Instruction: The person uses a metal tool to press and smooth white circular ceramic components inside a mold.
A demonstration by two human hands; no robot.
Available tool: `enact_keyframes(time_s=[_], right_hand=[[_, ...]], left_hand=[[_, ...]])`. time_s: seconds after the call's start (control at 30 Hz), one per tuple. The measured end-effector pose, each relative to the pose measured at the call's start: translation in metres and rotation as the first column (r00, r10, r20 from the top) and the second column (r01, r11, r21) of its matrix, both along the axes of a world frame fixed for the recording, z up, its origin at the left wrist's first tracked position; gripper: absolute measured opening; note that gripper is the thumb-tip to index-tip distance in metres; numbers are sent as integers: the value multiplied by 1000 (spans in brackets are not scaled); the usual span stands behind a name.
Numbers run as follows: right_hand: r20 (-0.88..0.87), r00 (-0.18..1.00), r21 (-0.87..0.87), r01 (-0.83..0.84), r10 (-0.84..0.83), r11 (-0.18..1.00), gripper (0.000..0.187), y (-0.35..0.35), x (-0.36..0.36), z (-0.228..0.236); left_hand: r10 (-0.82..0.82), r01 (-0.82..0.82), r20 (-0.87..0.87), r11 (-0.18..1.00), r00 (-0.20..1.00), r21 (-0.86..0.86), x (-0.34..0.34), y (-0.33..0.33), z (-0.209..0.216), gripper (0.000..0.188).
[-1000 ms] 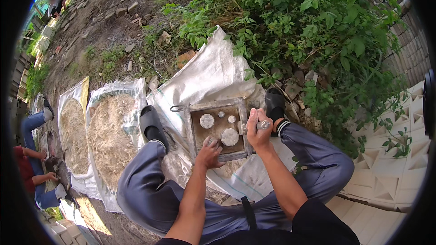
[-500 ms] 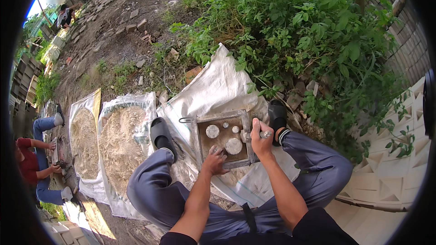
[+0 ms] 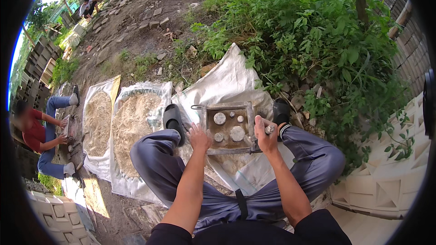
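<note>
Between my legs a square grey box frame [image 3: 229,106] lies on a white woven sack. Its floor is sandy, and several round pale pieces stand apart on it, the largest being a thick disc [image 3: 237,133] toward the near right. My left hand [image 3: 199,137] is just outside the frame's left side with its fingers apart, holding nothing that I can see. At the right side, my right hand [image 3: 267,135] is wrapped round a tool with a round handle [image 3: 270,129]. The handle's end points up toward me; the tool's working end is hidden by the hand and frame.
Two sacks [image 3: 119,154] to the left carry heaps of pale sand [image 3: 136,124]. Beyond them a person in a red shirt [image 3: 34,131] sits working at a block. Leafy plants [image 3: 290,41] grow ahead, and patterned pale blocks [image 3: 377,172] are stacked at the right.
My left hand has moved from the frame's near left part out to its left side, uncovering a small disc. My right hand still grips the handle. The view has shifted slightly.
</note>
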State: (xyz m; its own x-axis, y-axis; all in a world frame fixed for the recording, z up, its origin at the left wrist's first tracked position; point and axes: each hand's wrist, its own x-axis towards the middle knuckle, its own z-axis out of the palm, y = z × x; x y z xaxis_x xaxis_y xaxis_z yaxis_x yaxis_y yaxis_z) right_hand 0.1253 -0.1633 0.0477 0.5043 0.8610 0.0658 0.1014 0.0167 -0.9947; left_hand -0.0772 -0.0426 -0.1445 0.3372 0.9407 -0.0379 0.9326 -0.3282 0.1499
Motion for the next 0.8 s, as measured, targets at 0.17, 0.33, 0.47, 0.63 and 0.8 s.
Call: enact_keyframes(time_s=[0.17, 0.33, 0.47, 0.63, 0.8], right_hand=[[-18, 960, 24, -279, 280, 960, 40, 8, -2, -14], [219, 944, -28, -248, 248, 968, 39, 14, -24, -38], [-54, 980, -75, 186, -190, 980, 41, -3, -46, -65], [124, 976, 250, 143, -178, 958, 40, 1, -54, -40], [208, 959, 241, 140, -192, 960, 42, 14, -62, -68]], left_hand=[[345, -270, 78, 837, 935, -476, 0, -2, -14, 67], [480, -309, 211, 784, 851, -538, 7, -8, -26, 66], [463, -286, 446, 867, 766, -409, 5, -17, -42, 61], [459, -317, 378, 869, 804, -379, 9, -12, -30, 60], [484, -351, 350, 856, 802, -379, 7, -12, -41, 62]])
